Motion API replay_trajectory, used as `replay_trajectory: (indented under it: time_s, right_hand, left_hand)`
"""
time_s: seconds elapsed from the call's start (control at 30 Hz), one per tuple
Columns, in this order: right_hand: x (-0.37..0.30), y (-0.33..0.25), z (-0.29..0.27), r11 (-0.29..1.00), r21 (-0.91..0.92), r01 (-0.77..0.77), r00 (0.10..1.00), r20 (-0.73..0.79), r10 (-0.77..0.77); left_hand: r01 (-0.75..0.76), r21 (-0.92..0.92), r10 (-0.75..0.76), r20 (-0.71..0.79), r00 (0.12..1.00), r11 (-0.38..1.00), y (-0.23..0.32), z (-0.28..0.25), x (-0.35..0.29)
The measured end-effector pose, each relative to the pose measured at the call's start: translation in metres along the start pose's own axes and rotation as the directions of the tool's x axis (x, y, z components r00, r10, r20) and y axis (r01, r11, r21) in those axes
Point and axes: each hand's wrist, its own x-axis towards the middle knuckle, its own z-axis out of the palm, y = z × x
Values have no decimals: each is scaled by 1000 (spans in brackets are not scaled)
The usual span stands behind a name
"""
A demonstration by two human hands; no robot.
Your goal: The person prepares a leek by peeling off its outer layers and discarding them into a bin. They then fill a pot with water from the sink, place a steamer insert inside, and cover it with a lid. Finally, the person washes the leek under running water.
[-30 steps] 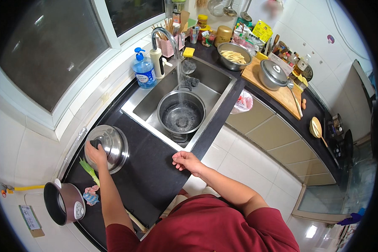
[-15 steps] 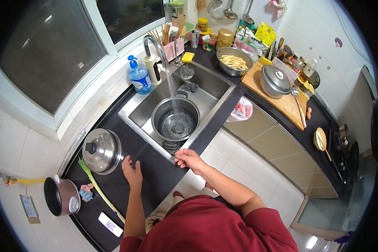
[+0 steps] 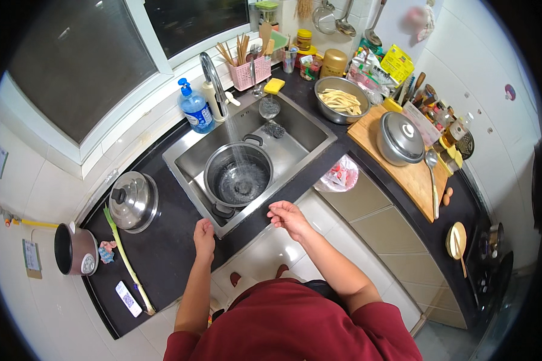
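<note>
Water runs from the faucet (image 3: 214,75) into a dark two-handled pot (image 3: 238,174) standing in the steel sink (image 3: 304,99). The pot holds some water, its surface rippling. My left hand (image 3: 204,239) hovers near the sink's front left corner, its fingers drawn together and nothing visible in them. To its right, my right hand (image 3: 289,218) is in the air just off the counter's front edge, fingers curled in with no object showing. Neither hand touches the pot. A domed steel lid (image 3: 132,201) lies on the counter to the left, beside a long green onion (image 3: 126,259).
A rice cooker pot (image 3: 75,249) and a phone (image 3: 128,299) are at the left. Blue soap bottle (image 3: 197,111) stands behind the sink. To the right are a bowl of pale strips (image 3: 341,102), a lidded pot (image 3: 400,138) on a cutting board (image 3: 367,129), and a bin bag (image 3: 340,175).
My left hand has moved right, toward the sink corner, and its fingers have come together. My right hand has shifted slightly right. The view has swung a little; water keeps flowing.
</note>
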Motion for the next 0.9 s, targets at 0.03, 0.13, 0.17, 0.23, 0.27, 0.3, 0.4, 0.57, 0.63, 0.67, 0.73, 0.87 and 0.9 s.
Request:
replay_trajectory:
  time_s: [0.03, 0.13, 0.17, 0.23, 0.27, 0.3, 0.4, 0.57, 0.63, 0.67, 0.73, 0.87, 0.9]
  right_hand:
    - [1, -5, -7, 1000, 8, 10, 1000, 0, -10]
    - [9, -16, -23, 999, 16, 51, 999, -10, -51]
    - [12, -20, -28, 998, 7, 60, 998, -23, -60]
    - [20, -28, -35, 997, -11, 81, 996, -48, -81]
    - [26, -32, -38, 995, -20, 101, 993, -56, -102]
    - [32, -35, -41, 993, -19, 116, 991, -60, -117]
    - [47, -52, -50, 987, -33, 160, 982, -93, -162]
    - [78, -88, -70, 976, -120, 184, 964, -170, -203]
    - [95, -96, -78, 974, -132, 185, 961, -181, -207]
    - [106, -100, -79, 974, -119, 195, 956, -197, -215]
    - [128, -112, -76, 969, -150, 195, 951, -211, -224]
    - [178, -123, -54, 959, -221, 181, 955, -192, -224]
    - [192, -127, -52, 942, -270, 198, 955, -166, -247]
  left_hand:
    - [36, -6, -36, -3, 999, 999, -1, 6, 0]
    - [121, -111, -119, 23, 993, 986, 3, 16, 1]
    - [147, -160, -142, 41, 989, 976, 6, 19, 2]
    - [158, -198, -154, 34, 988, 968, 16, 30, 4]
    - [160, -216, -157, 30, 987, 963, 20, 33, 6]
    - [162, -192, -163, 13, 987, 968, 19, 34, 11]
    - [173, -148, -177, -19, 984, 974, 15, 41, 27]
    - [138, -193, -145, -23, 989, 971, 9, 58, 58]
    - [182, -166, -189, -25, 982, 969, 7, 66, 64]
    - [192, -153, -198, -26, 980, 969, 4, 68, 68]
    - [198, -120, -202, -27, 979, 973, -6, 71, 75]
    - [204, -82, -209, -57, 976, 975, -14, 64, 90]
    - [208, -93, -214, -67, 974, 974, -16, 65, 88]
